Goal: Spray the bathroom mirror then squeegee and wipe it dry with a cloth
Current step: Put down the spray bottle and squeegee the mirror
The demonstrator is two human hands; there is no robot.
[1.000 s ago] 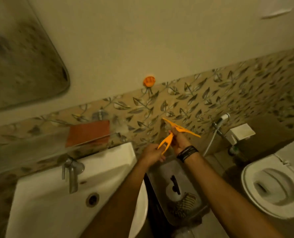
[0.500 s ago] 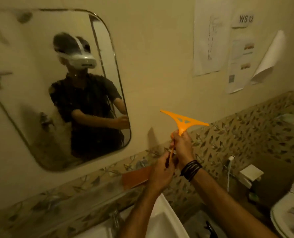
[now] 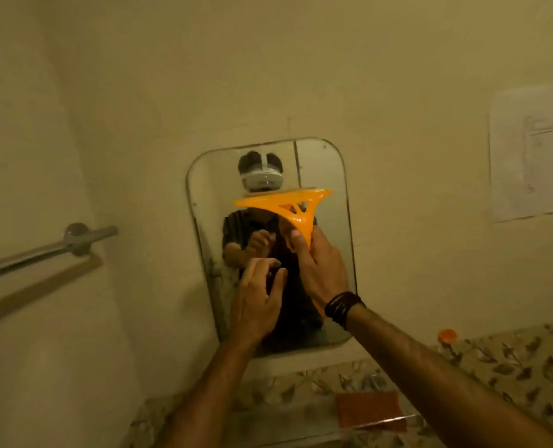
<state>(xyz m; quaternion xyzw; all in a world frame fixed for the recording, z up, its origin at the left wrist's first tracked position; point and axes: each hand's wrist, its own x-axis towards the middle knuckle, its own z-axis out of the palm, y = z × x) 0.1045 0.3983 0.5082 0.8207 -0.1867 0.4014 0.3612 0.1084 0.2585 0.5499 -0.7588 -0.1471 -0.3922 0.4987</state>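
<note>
A: Where is the squeegee?

B: The orange squeegee (image 3: pixel 289 205) is up in front of the mirror (image 3: pixel 327 163), blade edge at the top and roughly level, across the mirror's middle. Whether the blade touches the glass I cannot tell.

A: Who holds it?

B: The right hand (image 3: pixel 320 266) — fingers and thumb curled round the handle just under the blade. A dark band (image 3: pixel 343 307) sits on that wrist.

A: And the other hand?

B: The left hand (image 3: pixel 257 295) is just beside it, lower and to the left, fingers spread and relaxed, holding nothing.

A: Any writing to read?

B: A paper sheet (image 3: pixel 527 153) hangs on the wall to the right — its marks are too faint to read. Below, an orange cloth (image 3: pixel 369 410) lies on the shelf (image 3: pixel 301 415) against the leaf-patterned tiles (image 3: pixel 511 367). A towel rail (image 3: pixel 42 250) is on the left wall.
</note>
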